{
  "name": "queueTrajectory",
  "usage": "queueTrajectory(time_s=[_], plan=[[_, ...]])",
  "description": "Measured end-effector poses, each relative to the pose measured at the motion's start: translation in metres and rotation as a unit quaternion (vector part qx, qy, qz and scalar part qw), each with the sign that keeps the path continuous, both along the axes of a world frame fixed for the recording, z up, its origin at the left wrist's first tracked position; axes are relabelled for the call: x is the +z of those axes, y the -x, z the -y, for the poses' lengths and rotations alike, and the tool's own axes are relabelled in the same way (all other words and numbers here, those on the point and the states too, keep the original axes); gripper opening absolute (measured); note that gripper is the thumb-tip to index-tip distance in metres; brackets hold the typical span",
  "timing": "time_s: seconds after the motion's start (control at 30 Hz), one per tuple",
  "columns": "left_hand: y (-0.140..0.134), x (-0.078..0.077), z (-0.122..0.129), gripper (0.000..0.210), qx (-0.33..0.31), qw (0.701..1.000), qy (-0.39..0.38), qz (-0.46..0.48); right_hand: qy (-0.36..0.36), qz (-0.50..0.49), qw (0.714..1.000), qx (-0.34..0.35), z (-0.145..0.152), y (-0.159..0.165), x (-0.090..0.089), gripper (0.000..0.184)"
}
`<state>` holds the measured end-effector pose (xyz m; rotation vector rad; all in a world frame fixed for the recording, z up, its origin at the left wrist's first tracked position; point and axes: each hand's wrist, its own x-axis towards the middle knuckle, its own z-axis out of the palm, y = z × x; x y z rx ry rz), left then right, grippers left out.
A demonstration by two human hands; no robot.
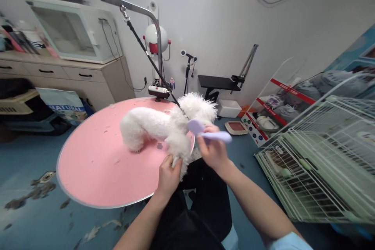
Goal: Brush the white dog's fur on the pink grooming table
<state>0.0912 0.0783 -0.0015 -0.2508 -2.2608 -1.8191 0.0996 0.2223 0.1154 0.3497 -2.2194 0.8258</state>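
Observation:
A fluffy white dog (156,122) stands on a round pink grooming table (96,164), its head toward the right edge. From the overhead arm a black leash (152,60) runs down to its neck. My left hand (170,174) is closed around fur on a front leg, low at the table's edge. In my right hand (215,150) is a lilac pet brush (218,136), gripped by the handle. The brush's rounded head is beside the dog's neck and chest; its bristle side is turned from view, so I cannot tell whether it touches the fur.
A metal grooming arm (159,43) rises behind the table. Wire cages (310,175) stand on the right, near my right arm. Behind are a black table (218,82) and a goods rack (281,109). Dark fur clumps (32,193) lie on the blue floor.

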Motion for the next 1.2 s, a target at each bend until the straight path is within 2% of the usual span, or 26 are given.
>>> queueTrajectory(time_s=[0.07, 0.17, 0.2, 0.27, 0.33, 0.4, 0.47, 0.53, 0.57, 0.6, 0.67, 0.7, 0.8, 0.83, 0.93, 0.97, 1.07, 1.13, 1.2], plan=[[0.000, -0.001, -0.001, 0.019, -0.008, 1.000, -0.001, 0.000, 0.026, -0.022, 0.999, 0.008, -0.002, -0.002, -0.002, 0.018], [0.001, -0.002, -0.001, 0.015, -0.008, 1.000, 0.006, -0.005, -0.003, 0.113, 0.991, 0.075, -0.003, -0.004, -0.006, 0.018], [0.001, -0.002, -0.001, 0.016, -0.004, 1.000, 0.017, -0.013, -0.002, 0.123, 0.990, 0.062, -0.004, -0.004, -0.008, 0.018], [0.000, -0.002, -0.001, 0.020, -0.001, 0.999, 0.040, -0.030, 0.041, 0.058, 0.997, -0.002, -0.005, -0.003, -0.011, 0.018], [0.000, -0.002, -0.001, 0.018, -0.009, 0.998, 0.045, -0.035, 0.062, 0.029, 0.998, -0.008, -0.006, -0.003, -0.011, 0.021], [0.000, -0.002, -0.002, 0.015, -0.012, 0.998, 0.040, -0.039, 0.033, 0.103, 0.994, 0.035, -0.005, -0.001, -0.008, 0.021], [-0.001, -0.003, -0.003, 0.018, -0.007, 0.998, 0.043, -0.053, 0.004, 0.138, 0.990, 0.014, -0.005, 0.002, -0.002, 0.020], [-0.002, -0.004, -0.004, 0.022, -0.005, 0.996, 0.055, -0.069, 0.010, 0.071, 0.996, -0.054, -0.005, 0.006, 0.004, 0.020], [-0.002, -0.005, -0.005, 0.023, -0.007, 0.995, 0.062, -0.073, 0.009, 0.043, 0.997, -0.062, -0.004, 0.008, 0.006, 0.020], [-0.003, -0.005, -0.005, 0.023, -0.012, 0.995, 0.065, -0.071, -0.004, 0.042, 0.998, -0.042, -0.002, 0.010, 0.007, 0.020], [-0.004, -0.004, -0.005, 0.023, -0.011, 0.996, 0.062, -0.062, -0.041, 0.106, 0.993, 0.025, 0.002, 0.011, 0.006, 0.017], [-0.004, -0.003, -0.005, 0.023, -0.010, 0.997, 0.055, -0.056, -0.048, 0.132, 0.989, 0.038, 0.004, 0.011, 0.005, 0.016], [-0.006, 0.002, -0.005, 0.029, -0.035, 0.999, 0.003, -0.026, 0.008, 0.080, 0.997, -0.004, 0.005, 0.008, 0.000, 0.018], [-0.008, 0.004, -0.005, 0.031, -0.050, 0.999, -0.022, -0.005, 0.024, 0.069, 0.997, 0.004, 0.005, 0.006, -0.001, 0.020], [-0.012, 0.006, -0.004, 0.032, -0.082, 0.991, -0.090, 0.060, 0.019, 0.150, 0.986, 0.076, -0.001, 0.002, -0.003, 0.020], [-0.014, 0.007, -0.004, 0.033, -0.083, 0.989, -0.103, 0.070, 0.022, 0.165, 0.983, 0.073, -0.004, 0.001, -0.004, 0.020], [-0.017, 0.007, -0.004, 0.029, -0.076, 0.989, -0.105, 0.071, 0.114, 0.058, 0.992, -0.002, -0.011, -0.001, -0.007, 0.022], [-0.018, 0.008, -0.003, 0.026, -0.069, 0.991, -0.091, 0.072, 0.141, 0.050, 0.988, 0.032, -0.013, -0.004, -0.010, 0.023], [-0.019, 0.011, -0.002, 0.027, -0.066, 0.993, -0.079, 0.065, 0.102, 0.135, 0.981, 0.097, -0.014, -0.006, -0.012, 0.022]])
